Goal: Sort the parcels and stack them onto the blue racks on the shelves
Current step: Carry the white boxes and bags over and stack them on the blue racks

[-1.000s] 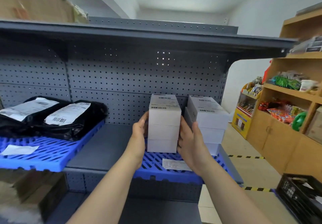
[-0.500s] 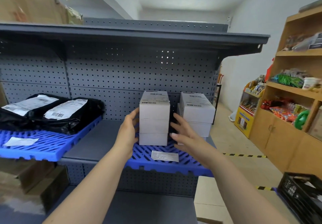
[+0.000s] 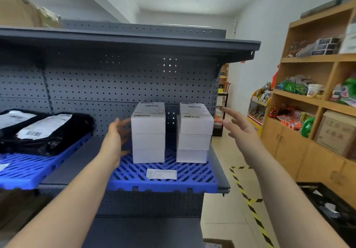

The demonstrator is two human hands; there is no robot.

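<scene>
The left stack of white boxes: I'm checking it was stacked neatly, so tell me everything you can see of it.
The left stack of white boxes is three plain white cartons, apparently cardboard, piled upright and squarely aligned. The top one carries a barcode label. It stands on the blue rack, apart from the second stack beside it. The left hand hovers open at its side; contact can't be told.

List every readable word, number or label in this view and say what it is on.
No text here can be read.
Left white box stack: top label with barcodes, too blurred.
Right white box stack: top label with barcodes, too blurred.
Paper slip on the blue rack: print too small.
Black parcels: white labels with barcodes, blurred.
Cardboard box in the wooden shelf: faint marks, unreadable.
</scene>
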